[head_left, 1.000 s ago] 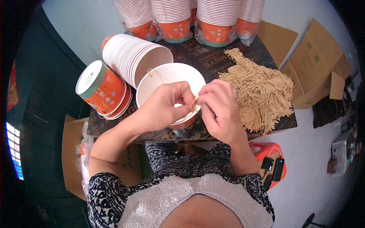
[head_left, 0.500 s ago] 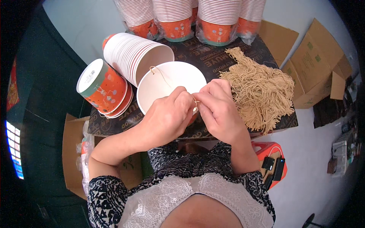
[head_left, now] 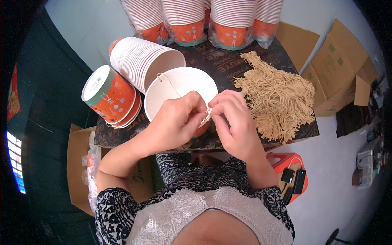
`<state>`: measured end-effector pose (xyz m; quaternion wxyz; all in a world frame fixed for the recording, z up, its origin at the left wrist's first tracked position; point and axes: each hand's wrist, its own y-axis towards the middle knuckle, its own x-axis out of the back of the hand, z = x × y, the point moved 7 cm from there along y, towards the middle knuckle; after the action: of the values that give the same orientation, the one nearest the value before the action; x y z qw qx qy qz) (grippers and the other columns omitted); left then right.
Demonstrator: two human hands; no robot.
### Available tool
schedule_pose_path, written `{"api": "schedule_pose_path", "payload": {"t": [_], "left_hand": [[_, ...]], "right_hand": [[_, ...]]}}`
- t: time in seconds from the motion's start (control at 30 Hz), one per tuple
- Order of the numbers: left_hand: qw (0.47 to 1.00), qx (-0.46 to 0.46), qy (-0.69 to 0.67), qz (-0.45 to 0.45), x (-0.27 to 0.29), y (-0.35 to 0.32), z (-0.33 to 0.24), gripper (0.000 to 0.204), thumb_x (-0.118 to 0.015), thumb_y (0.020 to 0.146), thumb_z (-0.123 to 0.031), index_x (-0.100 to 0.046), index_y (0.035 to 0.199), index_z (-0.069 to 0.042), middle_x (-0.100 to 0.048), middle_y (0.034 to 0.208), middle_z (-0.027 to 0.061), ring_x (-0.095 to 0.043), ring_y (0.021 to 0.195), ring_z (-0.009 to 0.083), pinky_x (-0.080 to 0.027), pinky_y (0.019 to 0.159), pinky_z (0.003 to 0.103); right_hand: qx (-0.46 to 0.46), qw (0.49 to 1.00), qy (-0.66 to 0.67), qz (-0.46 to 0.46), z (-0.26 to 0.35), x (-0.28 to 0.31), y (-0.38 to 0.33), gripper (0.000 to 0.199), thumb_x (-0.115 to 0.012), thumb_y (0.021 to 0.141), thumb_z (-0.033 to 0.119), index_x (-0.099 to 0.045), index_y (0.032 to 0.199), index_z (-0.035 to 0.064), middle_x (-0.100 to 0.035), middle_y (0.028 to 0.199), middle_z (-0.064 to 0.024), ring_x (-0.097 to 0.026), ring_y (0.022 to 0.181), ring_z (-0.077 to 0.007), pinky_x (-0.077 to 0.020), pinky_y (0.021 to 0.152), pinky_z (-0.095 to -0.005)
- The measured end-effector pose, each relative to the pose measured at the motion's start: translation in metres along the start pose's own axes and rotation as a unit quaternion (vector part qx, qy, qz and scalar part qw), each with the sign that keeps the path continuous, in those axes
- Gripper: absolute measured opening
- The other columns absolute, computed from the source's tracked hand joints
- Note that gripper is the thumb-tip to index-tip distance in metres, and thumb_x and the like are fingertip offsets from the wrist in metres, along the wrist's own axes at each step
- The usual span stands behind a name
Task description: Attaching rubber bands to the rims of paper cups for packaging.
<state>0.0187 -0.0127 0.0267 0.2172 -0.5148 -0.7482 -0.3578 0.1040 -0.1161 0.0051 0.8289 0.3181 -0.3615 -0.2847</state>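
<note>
A paper bucket [head_left: 185, 81], white inside with some orange showing outside, stands before me with its mouth tilted toward me. Thin tan cord [head_left: 169, 83] loops through its far-left rim and runs across the opening. At the near-right rim, my left hand [head_left: 177, 118] pinches the cord between thumb and index finger. Beside it, my right hand [head_left: 234, 122] pinches the same cord, fingertips almost touching those of the left. A small loop or knot shows between them; its exact shape is partly hidden by my fingers.
A pile of tan cords [head_left: 279, 98] lies right. Upturned orange buckets [head_left: 110, 96] and a nested stack lying sideways [head_left: 139, 61] are at left. Wrapped bucket stacks [head_left: 232, 24] line the back of the dark table [head_left: 212, 59]. Cardboard boxes [head_left: 339, 65] and a red stool [head_left: 294, 175] stand right.
My fingertips have moved slightly apart, and both hands have turned a little at the rim. More of the cord loop shows between them. The whole view has shifted slightly.
</note>
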Motion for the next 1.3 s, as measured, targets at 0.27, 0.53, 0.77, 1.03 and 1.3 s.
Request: {"api": "schedule_pose_path", "payload": {"t": [0.27, 0.53, 0.77, 1.03, 1.3], "left_hand": [[0.979, 0.156, -0.128, 0.015, 0.001, 0.006, 0.038, 0.006, -0.060, 0.085, 0.000, -0.056, 0.082, 0.002, -0.062, 0.064, 0.0089, -0.060, 0.062, 0.0145, -0.046, 0.055, 0.031], [0.996, 0.064, -0.058, 0.000, 0.003, 0.016, 0.024, 0.004, -0.059, 0.084, 0.000, -0.057, 0.082, 0.003, -0.062, 0.066, 0.0088, -0.060, 0.063, 0.0111, -0.047, 0.055, 0.030], [0.997, -0.066, -0.006, -0.028, 0.007, 0.008, 0.003, 0.009, -0.065, 0.083, -0.001, -0.059, 0.089, 0.000, -0.063, 0.074, 0.0090, -0.064, 0.068, 0.0160, -0.052, 0.063, 0.029], [0.990, -0.100, 0.082, -0.051, 0.011, 0.001, -0.002, 0.016, -0.068, 0.075, 0.000, -0.054, 0.082, -0.003, -0.061, 0.070, 0.0128, -0.066, 0.063, 0.0297, -0.052, 0.056, 0.035], [0.974, -0.185, 0.130, -0.027, 0.005, -0.008, -0.015, 0.022, -0.068, 0.072, 0.005, -0.053, 0.085, -0.005, -0.057, 0.069, 0.0077, -0.063, 0.068, 0.0298, -0.041, 0.106, 0.058]], "right_hand": [[-0.010, 1.000, -0.027, 0.000, 0.014, 0.000, -0.011, 0.016, -0.062, 0.081, -0.008, -0.051, 0.090, -0.0021, -0.051, 0.113, -0.0188, -0.050, 0.103, -0.0366, -0.0425, 0.091, -0.0429], [-0.001, 0.999, 0.025, -0.034, 0.007, 0.001, -0.012, 0.014, -0.063, 0.083, -0.007, -0.054, 0.093, -0.0024, -0.052, 0.116, -0.0199, -0.058, 0.097, -0.0337, -0.0484, 0.085, -0.0391], [-0.047, 0.993, 0.106, -0.025, -0.006, -0.008, -0.009, 0.014, -0.062, 0.084, -0.008, -0.055, 0.093, -0.0008, -0.061, 0.102, -0.0152, -0.063, 0.078, -0.0239, -0.0508, 0.066, -0.0319], [0.040, 0.995, -0.009, -0.095, 0.005, -0.011, -0.012, 0.022, -0.064, 0.079, -0.009, -0.054, 0.097, 0.0004, -0.057, 0.087, -0.0149, -0.061, 0.068, -0.0323, -0.0512, 0.058, -0.0373], [-0.069, 0.989, 0.034, -0.125, -0.005, -0.014, -0.024, 0.019, -0.065, 0.084, -0.009, -0.056, 0.098, 0.0002, -0.055, 0.080, -0.0111, -0.059, 0.058, -0.0205, -0.0462, 0.051, -0.0314]]}}
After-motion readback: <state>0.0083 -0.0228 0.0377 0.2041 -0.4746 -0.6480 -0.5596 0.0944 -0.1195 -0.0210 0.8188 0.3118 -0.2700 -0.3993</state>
